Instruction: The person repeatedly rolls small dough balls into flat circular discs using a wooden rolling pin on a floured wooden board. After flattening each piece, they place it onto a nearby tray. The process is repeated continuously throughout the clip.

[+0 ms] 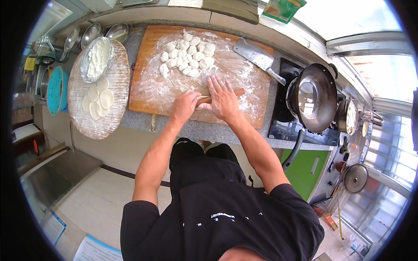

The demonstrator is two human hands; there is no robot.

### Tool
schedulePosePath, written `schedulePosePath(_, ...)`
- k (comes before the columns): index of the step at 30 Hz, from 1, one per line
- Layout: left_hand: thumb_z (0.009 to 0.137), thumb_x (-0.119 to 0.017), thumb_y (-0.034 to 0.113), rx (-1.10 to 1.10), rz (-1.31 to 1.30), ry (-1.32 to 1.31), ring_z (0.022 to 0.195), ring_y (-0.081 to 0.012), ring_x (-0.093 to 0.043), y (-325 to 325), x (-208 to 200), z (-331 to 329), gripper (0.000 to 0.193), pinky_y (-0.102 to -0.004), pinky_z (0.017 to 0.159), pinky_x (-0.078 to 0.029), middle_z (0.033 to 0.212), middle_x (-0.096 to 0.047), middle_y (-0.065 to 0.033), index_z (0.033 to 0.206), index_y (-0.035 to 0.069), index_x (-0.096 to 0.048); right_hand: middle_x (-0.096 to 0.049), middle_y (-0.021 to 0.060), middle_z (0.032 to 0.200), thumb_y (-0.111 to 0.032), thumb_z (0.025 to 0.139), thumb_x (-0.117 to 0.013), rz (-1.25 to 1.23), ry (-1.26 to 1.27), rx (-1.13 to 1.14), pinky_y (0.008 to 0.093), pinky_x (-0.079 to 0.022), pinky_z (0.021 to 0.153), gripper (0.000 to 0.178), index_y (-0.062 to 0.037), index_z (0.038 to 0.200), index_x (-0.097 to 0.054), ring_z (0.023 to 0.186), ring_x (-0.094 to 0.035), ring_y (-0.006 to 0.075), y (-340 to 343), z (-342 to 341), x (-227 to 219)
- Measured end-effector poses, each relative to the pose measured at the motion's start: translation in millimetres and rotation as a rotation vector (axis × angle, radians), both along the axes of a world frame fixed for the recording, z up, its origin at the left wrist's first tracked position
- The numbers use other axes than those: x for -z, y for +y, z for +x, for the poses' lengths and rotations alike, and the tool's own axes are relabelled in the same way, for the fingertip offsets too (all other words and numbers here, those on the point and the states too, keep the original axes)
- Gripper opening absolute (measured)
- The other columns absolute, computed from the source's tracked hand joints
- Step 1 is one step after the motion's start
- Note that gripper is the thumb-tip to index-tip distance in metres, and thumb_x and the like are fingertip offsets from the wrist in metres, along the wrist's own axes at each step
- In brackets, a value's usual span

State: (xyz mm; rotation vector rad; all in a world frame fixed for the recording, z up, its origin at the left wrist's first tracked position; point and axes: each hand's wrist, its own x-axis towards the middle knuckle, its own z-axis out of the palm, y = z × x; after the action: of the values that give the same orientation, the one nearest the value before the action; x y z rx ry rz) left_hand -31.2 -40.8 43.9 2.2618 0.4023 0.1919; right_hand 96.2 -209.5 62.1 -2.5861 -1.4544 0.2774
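Observation:
A wooden rolling pin [239, 92] lies slantwise on the floured cutting board [146, 43]. My right hand [223, 98] rests flat over it, fingers stretched out and palm pressing on the wood. At the pin's left end my left hand [184, 106] is closed, with its fingertips on a thin pale piece of dough [203, 96], most of which the hands hide. Farther back on the board sits a cluster of several small floured dough pieces [187, 54]. A cleaver [254, 53] lies at the board's far right, its handle reaching past the edge.
Left of the board, a round ridged tray [77, 114] bears a bowl of flour [98, 58] and several flat dough rounds [104, 99]. A wok [313, 98] stands on the cooktop at right, handle toward me. Metal bowls [92, 32] line the back left, near a blue basket [55, 89].

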Motion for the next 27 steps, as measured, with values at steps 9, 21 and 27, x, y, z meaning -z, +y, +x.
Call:
schedulePosePath(9,0.101,-0.074,0.014,-0.172,-0.257,0.355,0.086,-0.0294,-0.077,20.2,-3.9,29.0,0.020,-0.0402,0.081,-0.058,0.095,-0.080,-0.0188,0.112,-0.002,-0.078,-0.061,0.0139,0.147,-0.028,0.096,-0.075,0.149,0.041,0.046,0.0526,-0.035,0.129,0.053,-0.0074,0.143,-0.063,0.147,-0.052,0.0322,-63.0,-54.2,15.5)
schedulePosePath(21,0.101,-0.074,0.006,-0.290,-0.375,0.177,0.089,-0.0187,-0.073,64.7,-81.6,-21.8,0.017,-0.0345,0.080,-0.057,0.105,-0.081,-0.0122,0.116,-0.003,-0.075,-0.067,0.0107,0.130,-0.015,0.085,-0.082,0.237,0.064,0.205,0.0506,-0.044,0.122,0.043,-0.0091,0.126,-0.069,0.133,-0.062,0.0331,-63.7,-35.5,7.5)
schedulePosePath(27,0.109,-0.067,0.013,-0.940,-0.394,-0.266,0.100,-0.0235,-0.074,185.1,-118.1,-110.4,0.027,-0.0389,0.093,-0.061,0.110,-0.078,-0.0144,0.129,-0.005,-0.071,-0.067,0.0107,0.129,-0.013,0.084,-0.083,0.267,0.013,0.246,0.0518,-0.044,0.122,0.044,-0.0100,0.126,-0.069,0.136,-0.061,0.0331,-59.4,-43.2,13.2)
